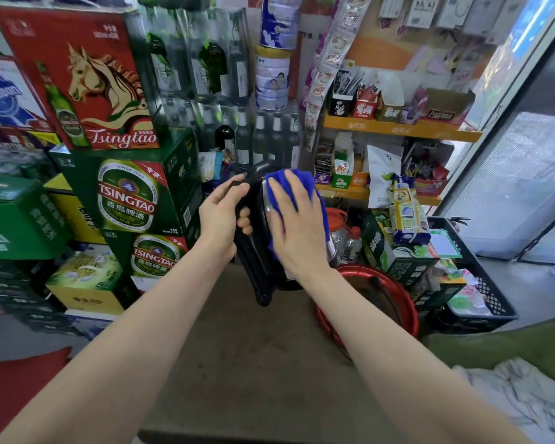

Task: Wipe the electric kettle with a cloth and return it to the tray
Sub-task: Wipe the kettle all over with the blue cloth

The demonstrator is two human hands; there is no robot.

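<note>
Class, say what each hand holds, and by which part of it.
The left hand grips the electric kettle by its black handle. The right hand grips nothing; laid flat, it presses a blue cloth against the kettle's side.

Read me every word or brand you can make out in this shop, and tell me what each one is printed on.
"Tsingtao": red horse carton.
"TSINGTAO", "青岛啤酒", "SINCE 1903": green carton.
"TSINGTAO": lower green carton.
Too blurred to read: shelf labels, snack packets, tins.
No text visible on the kettle or cloth.
</note>
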